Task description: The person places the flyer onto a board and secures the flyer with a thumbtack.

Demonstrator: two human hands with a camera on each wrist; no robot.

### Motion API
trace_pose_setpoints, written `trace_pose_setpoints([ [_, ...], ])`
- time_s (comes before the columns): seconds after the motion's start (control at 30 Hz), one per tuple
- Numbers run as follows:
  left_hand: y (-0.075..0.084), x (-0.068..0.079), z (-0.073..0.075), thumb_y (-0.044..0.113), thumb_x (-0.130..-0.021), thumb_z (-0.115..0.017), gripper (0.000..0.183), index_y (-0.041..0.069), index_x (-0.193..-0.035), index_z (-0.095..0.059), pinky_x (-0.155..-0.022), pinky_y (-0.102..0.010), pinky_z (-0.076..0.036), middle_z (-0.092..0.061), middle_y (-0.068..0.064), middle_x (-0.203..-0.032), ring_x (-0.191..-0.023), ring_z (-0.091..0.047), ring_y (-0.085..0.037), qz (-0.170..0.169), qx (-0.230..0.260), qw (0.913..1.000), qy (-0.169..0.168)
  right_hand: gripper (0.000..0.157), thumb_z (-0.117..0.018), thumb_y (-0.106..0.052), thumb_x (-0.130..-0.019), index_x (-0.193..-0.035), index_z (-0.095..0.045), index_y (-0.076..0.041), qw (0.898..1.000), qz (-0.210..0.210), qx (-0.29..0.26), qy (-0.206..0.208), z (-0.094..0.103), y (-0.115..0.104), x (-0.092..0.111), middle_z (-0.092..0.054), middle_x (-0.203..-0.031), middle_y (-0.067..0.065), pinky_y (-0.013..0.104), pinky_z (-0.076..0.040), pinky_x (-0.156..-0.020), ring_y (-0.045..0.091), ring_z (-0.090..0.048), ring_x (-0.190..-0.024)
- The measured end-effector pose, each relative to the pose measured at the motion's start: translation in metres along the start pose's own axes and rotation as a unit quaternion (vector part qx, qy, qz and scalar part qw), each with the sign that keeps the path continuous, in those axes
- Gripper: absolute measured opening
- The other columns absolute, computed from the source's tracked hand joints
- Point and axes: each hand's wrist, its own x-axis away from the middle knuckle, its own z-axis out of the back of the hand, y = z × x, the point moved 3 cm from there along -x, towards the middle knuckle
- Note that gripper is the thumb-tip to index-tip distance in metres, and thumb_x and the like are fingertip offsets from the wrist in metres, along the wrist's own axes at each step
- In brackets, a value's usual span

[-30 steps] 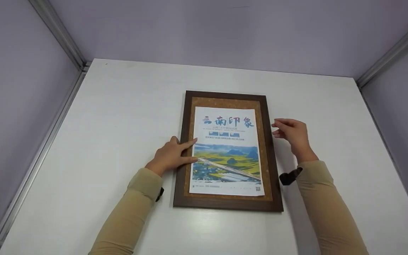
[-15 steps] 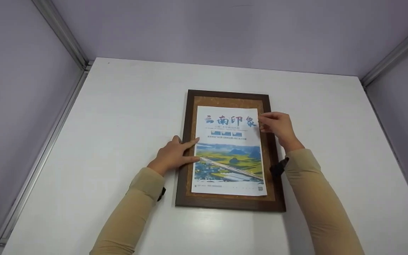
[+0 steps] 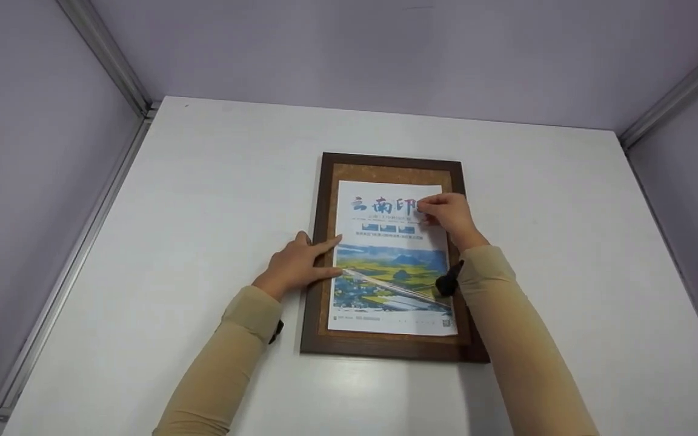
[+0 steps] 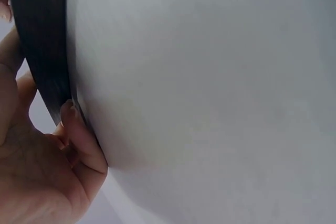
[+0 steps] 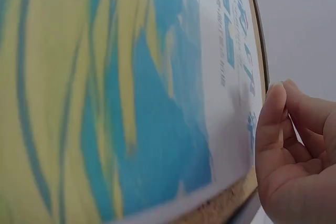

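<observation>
A poster (image 3: pixel 397 260) with colourful lettering and a valley landscape lies on a cork board (image 3: pixel 391 174) in a dark brown frame (image 3: pixel 385 347). My left hand (image 3: pixel 291 266) presses the poster's left edge with spread thumb and index finger. Its other fingers bend against the frame's outer side (image 4: pixel 44 40) in the left wrist view. Over the poster's upper right, my right hand (image 3: pixel 453 218) covers the last character, thumb and fingertips brought together. In the right wrist view, the right hand (image 5: pixel 299 156) has its thumb and index tips touching; I cannot tell whether something tiny is between them.
The frame lies on a white table (image 3: pixel 222 181). A pale purple wall (image 3: pixel 264 48) stands behind it, with metal posts (image 3: pixel 106 57) at the corners. A dark wrist device (image 3: pixel 449 280) on the right forearm overlaps the poster's right edge.
My right hand has moved left from beside the frame to over the poster's upper right, fingertips staying together. My left hand has kept its place on the poster's left edge.
</observation>
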Motion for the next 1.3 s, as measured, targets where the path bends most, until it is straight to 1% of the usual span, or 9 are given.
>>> trace_pose_setpoints([
  [0.13,0.0,0.001,-0.002,0.064,-0.087,-0.063,0.076,0.043,-0.153,-0.031,-0.067,-0.036,-0.035,-0.046,-0.021,-0.122,-0.09,-0.044,-0.024,-0.003,0.003,1.0,-0.001,0.028,-0.065,-0.014,-0.097,-0.114,-0.069,0.007,1.0,-0.01,-0.024,-0.009,-0.01,0.002,-0.001,-0.068,-0.091,0.007,0.021,-0.055,-0.065,0.008,-0.063,-0.065],
  [0.2,0.001,0.002,-0.002,0.063,-0.087,-0.064,0.076,0.043,-0.153,-0.031,-0.065,-0.036,-0.034,-0.045,-0.019,-0.118,-0.087,-0.043,-0.023,-0.006,0.005,1.0,-0.001,0.029,-0.065,-0.015,-0.097,-0.115,-0.068,0.007,1.0,-0.009,-0.024,-0.011,-0.014,0.002,0.0,-0.068,-0.089,0.006,0.021,-0.054,-0.064,0.008,-0.063,-0.064],
  [0.37,0.0,0.003,-0.002,0.062,-0.087,-0.065,0.076,0.043,-0.153,-0.032,-0.063,-0.036,-0.031,-0.044,-0.016,-0.11,-0.082,-0.039,-0.021,-0.007,0.007,0.9999,0.005,0.028,-0.063,-0.014,-0.098,-0.114,-0.069,0.008,1.0,0.002,-0.017,-0.016,-0.023,-0.001,0.0,-0.068,-0.087,0.007,0.021,-0.052,-0.062,0.009,-0.06,-0.064],
  [0.53,-0.002,0.004,-0.002,0.062,-0.087,-0.064,0.076,0.043,-0.153,-0.032,-0.065,-0.037,-0.032,-0.045,-0.017,-0.11,-0.083,-0.039,-0.022,-0.005,0.007,1.0,0.005,0.025,-0.063,-0.014,-0.098,-0.11,-0.07,0.007,1.0,-0.001,-0.003,-0.012,-0.029,-0.004,-0.001,-0.066,-0.084,0.007,0.022,-0.052,-0.062,0.01,-0.059,-0.063],
  [0.67,-0.003,0.005,-0.001,0.062,-0.087,-0.065,0.076,0.043,-0.153,-0.032,-0.066,-0.037,-0.033,-0.045,-0.018,-0.113,-0.084,-0.04,-0.022,-0.005,0.004,1.0,0.005,0.023,-0.064,-0.015,-0.098,-0.108,-0.071,0.005,1.0,-0.01,0.024,-0.009,-0.031,-0.007,-0.001,-0.065,-0.083,0.006,0.022,-0.051,-0.061,0.011,-0.059,-0.063],
  [0.83,-0.003,0.004,-0.001,0.061,-0.087,-0.065,0.076,0.043,-0.153,-0.032,-0.064,-0.036,-0.031,-0.044,-0.016,-0.108,-0.081,-0.038,-0.022,-0.003,0.005,0.9999,0.008,0.022,-0.065,-0.016,-0.097,-0.106,-0.073,0.003,0.998,-0.019,0.056,-0.004,-0.032,-0.011,-0.001,-0.065,-0.083,0.005,0.023,-0.05,-0.061,0.011,-0.058,-0.063],
  [1.07,-0.002,0.004,-0.002,0.063,-0.087,-0.064,0.076,0.044,-0.153,-0.031,-0.068,-0.039,-0.039,-0.045,-0.023,-0.126,-0.095,-0.049,-0.028,-0.001,0.005,1.0,0.003,0.02,-0.065,-0.015,-0.096,-0.104,-0.072,0.002,0.997,-0.033,0.065,0.007,-0.032,-0.01,-0.003,-0.065,-0.079,0.004,0.024,-0.05,-0.06,0.011,-0.058,-0.062],
  [1.2,0.0,0.004,-0.002,0.062,-0.087,-0.064,0.075,0.043,-0.153,-0.032,-0.064,-0.037,-0.035,-0.046,-0.018,-0.115,-0.087,-0.043,-0.023,-0.004,0.002,1.0,0.005,0.02,-0.067,-0.015,-0.095,-0.102,-0.071,0.003,0.997,-0.034,0.06,0.019,-0.03,-0.008,-0.004,-0.064,-0.075,0.001,0.023,-0.05,-0.059,0.01,-0.058,-0.061],
  [1.3,0.0,0.005,-0.001,0.062,-0.087,-0.064,0.075,0.043,-0.153,-0.032,-0.063,-0.036,-0.032,-0.044,-0.015,-0.109,-0.083,-0.038,-0.021,-0.003,0.002,1.0,0.006,0.021,-0.071,-0.018,-0.092,-0.101,-0.07,0.002,0.996,-0.051,0.061,0.03,-0.029,-0.007,-0.004,-0.063,-0.077,0.002,0.023,-0.05,-0.059,0.011,-0.058,-0.063],
])
